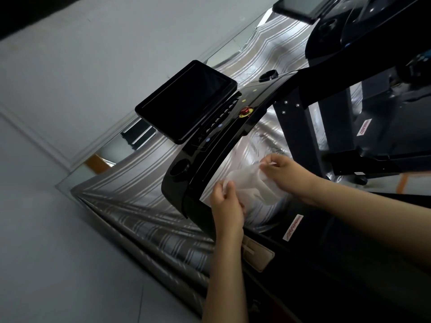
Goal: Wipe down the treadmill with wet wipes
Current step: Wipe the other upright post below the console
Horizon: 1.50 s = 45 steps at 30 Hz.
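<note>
Fingers (229, 186) of left hand (227, 202) and right hand (285, 174) pinch wet wipe (245, 180) edges, held off the treadmill console (210, 148). Looks like unfolding step; wiping itself all left.

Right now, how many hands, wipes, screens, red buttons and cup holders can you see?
hands: 2
wet wipe: 1
screens: 2
red button: 1
cup holders: 2
Total: 8
</note>
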### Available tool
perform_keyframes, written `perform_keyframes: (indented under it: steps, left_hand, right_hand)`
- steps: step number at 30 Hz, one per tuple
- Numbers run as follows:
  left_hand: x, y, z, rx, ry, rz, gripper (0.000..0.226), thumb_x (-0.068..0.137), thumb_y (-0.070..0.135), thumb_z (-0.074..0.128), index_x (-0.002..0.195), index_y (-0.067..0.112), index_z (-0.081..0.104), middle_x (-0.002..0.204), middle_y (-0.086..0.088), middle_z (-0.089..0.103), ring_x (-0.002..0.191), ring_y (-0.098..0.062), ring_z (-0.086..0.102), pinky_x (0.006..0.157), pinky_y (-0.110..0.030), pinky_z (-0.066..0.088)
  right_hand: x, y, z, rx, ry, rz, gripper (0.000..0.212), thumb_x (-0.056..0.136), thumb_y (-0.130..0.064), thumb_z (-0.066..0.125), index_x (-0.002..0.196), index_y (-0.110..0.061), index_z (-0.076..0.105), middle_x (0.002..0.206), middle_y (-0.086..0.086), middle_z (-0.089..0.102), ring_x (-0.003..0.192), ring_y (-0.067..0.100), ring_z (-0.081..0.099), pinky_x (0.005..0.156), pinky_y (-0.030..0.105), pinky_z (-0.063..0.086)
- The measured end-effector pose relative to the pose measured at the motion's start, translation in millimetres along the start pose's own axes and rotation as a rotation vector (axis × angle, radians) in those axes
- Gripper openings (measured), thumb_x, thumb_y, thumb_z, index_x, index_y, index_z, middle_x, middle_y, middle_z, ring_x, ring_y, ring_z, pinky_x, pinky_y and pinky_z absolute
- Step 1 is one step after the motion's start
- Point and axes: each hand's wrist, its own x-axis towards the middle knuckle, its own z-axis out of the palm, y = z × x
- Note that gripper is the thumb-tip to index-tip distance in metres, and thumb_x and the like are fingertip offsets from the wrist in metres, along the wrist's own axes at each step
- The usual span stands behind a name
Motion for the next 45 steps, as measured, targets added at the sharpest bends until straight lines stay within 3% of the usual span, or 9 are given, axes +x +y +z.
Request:
perform_keyframes:
  steps: [3,8,12,16,20,25,31,37,45]
  left_hand:
    - [-2,0,0,0.045,0.000,0.024,0.020,0.101,0.026,0.050,0.106,0.010,0.060,0.076,-0.001,0.060,0.046,-0.002,0.047,0.043,-0.016,0.038]
    - [-7,5,-2,0.040,0.051,0.042,0.023,0.097,0.032,0.057,0.112,0.015,0.060,0.103,0.002,0.066,0.089,-0.007,0.064,0.065,-0.016,0.053]
    - [-7,4,1,0.096,0.154,0.039,0.021,0.097,0.030,0.058,0.105,0.012,0.062,0.095,0.002,0.067,0.081,-0.005,0.061,0.059,-0.010,0.047]
    - [-6,4,4,0.164,0.169,-0.009,0.011,0.096,0.023,0.060,0.095,0.012,0.063,0.079,0.003,0.063,0.070,-0.005,0.058,0.061,-0.013,0.045]
    - [1,-1,1,0.203,0.188,-0.058,0.009,0.094,0.021,0.063,0.094,0.012,0.065,0.091,-0.003,0.068,0.085,-0.013,0.062,0.077,-0.022,0.047]
    - [13,-8,-19,0.539,0.071,-0.086,0.010,0.093,0.012,0.062,0.093,0.022,0.064,0.099,0.006,0.065,0.100,-0.012,0.061,0.084,-0.018,0.045]
    - [24,-25,-24,0.615,0.081,-0.223,0.021,0.096,0.009,0.055,0.101,0.028,0.064,0.120,-0.004,0.063,0.114,-0.020,0.058,0.103,-0.038,0.046]
    - [47,-38,-27,0.572,0.124,-0.327,0.023,0.094,0.009,0.058,0.113,0.023,0.061,0.122,-0.004,0.058,0.115,-0.018,0.055,0.095,-0.027,0.044]
    - [77,-57,-37,0.593,0.254,-0.423,0.035,0.098,0.005,0.049,0.134,0.006,0.050,0.133,-0.015,0.054,0.109,-0.021,0.052,0.086,-0.023,0.037]
  right_hand:
    - [4,-6,-7,0.122,0.055,0.079,0.023,0.103,-0.017,0.046,0.080,-0.017,0.050,0.066,0.000,0.053,0.044,0.005,0.050,0.044,0.020,0.041]
    - [10,-8,-16,0.285,-0.077,0.187,0.023,0.097,-0.025,0.060,0.085,-0.006,0.066,0.081,0.013,0.070,0.069,0.024,0.066,0.068,0.033,0.054]
    - [13,-5,-16,0.191,-0.296,0.318,0.046,0.077,-0.028,0.079,0.109,0.001,0.065,0.095,0.015,0.074,0.077,0.024,0.072,0.066,0.031,0.058]
    - [19,5,-17,0.092,-0.424,0.388,0.037,0.082,-0.017,0.077,0.108,0.007,0.066,0.099,0.021,0.072,0.091,0.034,0.070,0.088,0.047,0.056]
    - [29,11,-13,0.233,-0.362,0.389,0.026,0.089,-0.015,0.068,0.107,0.004,0.063,0.088,0.014,0.069,0.075,0.025,0.066,0.066,0.032,0.053]
    - [37,26,-2,0.388,-0.432,0.496,0.021,0.097,-0.017,0.059,0.109,-0.001,0.063,0.089,0.013,0.070,0.074,0.022,0.069,0.065,0.030,0.054]
    - [41,46,30,0.380,-0.349,0.494,0.021,0.097,-0.011,0.057,0.111,0.002,0.065,0.091,0.016,0.065,0.081,0.027,0.062,0.066,0.030,0.049]
    - [53,74,49,0.420,-0.357,0.471,0.023,0.097,-0.009,0.055,0.079,-0.007,0.069,0.077,0.013,0.067,0.070,0.023,0.063,0.066,0.031,0.050]
    - [81,109,68,0.457,-0.440,0.445,0.019,0.097,-0.015,0.059,0.088,-0.003,0.070,0.077,0.011,0.069,0.073,0.022,0.065,0.075,0.034,0.051]
